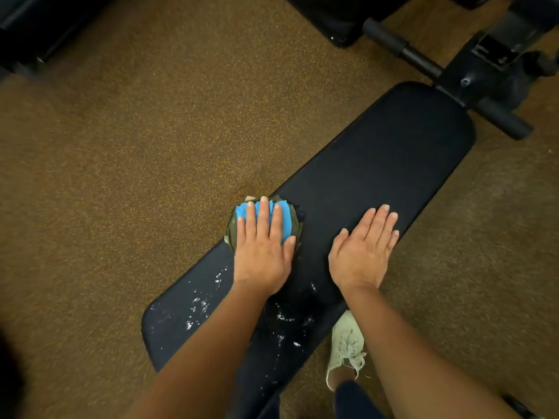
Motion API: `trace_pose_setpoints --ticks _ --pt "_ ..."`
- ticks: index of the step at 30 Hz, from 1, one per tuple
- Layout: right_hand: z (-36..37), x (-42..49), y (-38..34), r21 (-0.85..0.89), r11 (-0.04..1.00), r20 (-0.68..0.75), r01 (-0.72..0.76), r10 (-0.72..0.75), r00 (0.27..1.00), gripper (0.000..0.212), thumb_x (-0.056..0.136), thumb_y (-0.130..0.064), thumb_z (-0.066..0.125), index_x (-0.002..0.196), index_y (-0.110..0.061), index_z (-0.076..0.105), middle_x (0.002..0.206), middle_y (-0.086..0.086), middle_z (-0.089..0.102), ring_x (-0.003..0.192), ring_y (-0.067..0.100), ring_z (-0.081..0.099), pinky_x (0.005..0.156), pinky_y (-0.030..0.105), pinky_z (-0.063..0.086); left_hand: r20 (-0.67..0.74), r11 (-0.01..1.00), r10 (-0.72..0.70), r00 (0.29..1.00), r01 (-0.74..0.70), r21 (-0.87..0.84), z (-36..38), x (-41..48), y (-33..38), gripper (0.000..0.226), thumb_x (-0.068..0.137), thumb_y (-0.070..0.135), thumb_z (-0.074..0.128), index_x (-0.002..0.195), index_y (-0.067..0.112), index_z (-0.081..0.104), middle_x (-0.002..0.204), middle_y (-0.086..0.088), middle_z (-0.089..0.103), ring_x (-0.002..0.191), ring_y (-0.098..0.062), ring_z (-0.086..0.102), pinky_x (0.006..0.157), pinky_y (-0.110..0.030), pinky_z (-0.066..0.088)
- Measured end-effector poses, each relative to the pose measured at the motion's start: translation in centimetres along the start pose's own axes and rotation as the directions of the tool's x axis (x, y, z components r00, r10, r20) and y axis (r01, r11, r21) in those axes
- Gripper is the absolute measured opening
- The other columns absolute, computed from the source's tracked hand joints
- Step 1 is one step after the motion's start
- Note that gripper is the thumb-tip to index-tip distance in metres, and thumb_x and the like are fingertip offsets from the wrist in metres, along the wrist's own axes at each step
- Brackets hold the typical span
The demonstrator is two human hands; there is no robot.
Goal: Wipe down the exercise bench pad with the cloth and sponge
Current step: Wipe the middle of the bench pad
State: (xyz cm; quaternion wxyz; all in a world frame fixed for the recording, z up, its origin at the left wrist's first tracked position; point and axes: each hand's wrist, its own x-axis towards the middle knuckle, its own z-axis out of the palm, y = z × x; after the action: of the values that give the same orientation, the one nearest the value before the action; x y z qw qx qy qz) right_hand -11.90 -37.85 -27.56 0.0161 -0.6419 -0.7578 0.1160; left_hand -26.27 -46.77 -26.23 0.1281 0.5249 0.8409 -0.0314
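My bare left hand (263,249) presses palm down, fingers straight and close, thumb spread to the side. My bare right hand (361,252) lies flat just beside it, not touching, fingers together, angled slightly right. Left forearm (211,343) and right forearm (408,343) reach forward, wrists level.

- Left hand (262,246) on sponge (242,211), sponge on cloth (232,229), at left edge of pad (378,164).
- Right hand (364,246) on pad, to the right.
- Shoe (346,346) right of pad, near end.
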Motion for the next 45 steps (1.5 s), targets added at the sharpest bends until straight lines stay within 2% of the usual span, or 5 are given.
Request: trace_pose_setpoints --ticks 13,19,26,35,45 --pt "0.0 0.0 -0.1 -0.009 1.0 0.016 -0.008 0.008 1.0 0.068 0.093 -0.035 0.026 0.148 0.004 0.016 0.158 0.023 0.009 0.147 0.036 0.002 0.119 0.05 0.006 -0.036 0.998 -0.05 0.998 0.049 -0.025 0.2 0.0 -1.4 0.063 0.097 0.049 0.02 0.151 0.015 0.023 0.156 -0.014 0.023 0.143 -0.038 0.02 0.115 -0.053 0.018" --pt "0.2 0.0 -0.1 -0.007 1.0 0.007 -0.006 0.006 1.0 0.068 0.092 -0.034 0.027 0.147 0.006 0.017 0.157 0.024 0.011 0.146 0.037 0.004 0.118 0.051 0.007 0.019 0.803 -0.583 0.812 0.58 -0.139 -0.4 1.4 0.9 0.067 0.094 0.045 0.02 0.148 0.007 0.025 0.151 -0.021 0.031 0.139 -0.043 0.023 0.113 -0.058 0.013" --pt "0.1 0.1 0.1 -0.011 1.0 0.025 -0.005 0.005 1.0 0.067 0.093 -0.031 0.036 0.147 0.005 0.019 0.157 0.023 0.012 0.146 0.037 0.005 0.118 0.052 0.009 -0.025 0.997 -0.069 0.997 0.068 -0.037 0.2 1.7 1.1 0.064 0.098 0.051 0.017 0.153 0.019 0.013 0.159 -0.012 0.014 0.146 -0.036 0.008 0.117 -0.052 0.011" --pt "0.0 0.1 0.2 0.0 1.0 0.031 0.018 -0.018 0.999 0.069 0.091 -0.035 0.028 0.146 0.006 0.021 0.156 0.025 0.013 0.146 0.039 0.007 0.117 0.052 0.009 0.105 0.734 -0.625 0.773 0.628 -0.259 -1.2 2.9 2.6 0.052 0.099 0.048 0.013 0.15 0.038 0.014 0.159 -0.007 0.016 0.144 -0.034 0.01 0.116 -0.051 0.0" --pt "0.2 0.2 0.3 -0.002 1.0 0.028 0.015 -0.015 0.999 0.069 0.092 -0.033 0.034 0.147 0.006 0.019 0.156 0.024 0.013 0.146 0.039 0.006 0.117 0.051 0.008 0.014 0.961 -0.229 0.973 0.229 -0.156 -0.2 -1.1 1.0 0.062 0.098 0.05 0.008 0.152 0.02 0.005 0.158 -0.006 0.021 0.146 -0.03 0.011 0.117 -0.047 0.01"
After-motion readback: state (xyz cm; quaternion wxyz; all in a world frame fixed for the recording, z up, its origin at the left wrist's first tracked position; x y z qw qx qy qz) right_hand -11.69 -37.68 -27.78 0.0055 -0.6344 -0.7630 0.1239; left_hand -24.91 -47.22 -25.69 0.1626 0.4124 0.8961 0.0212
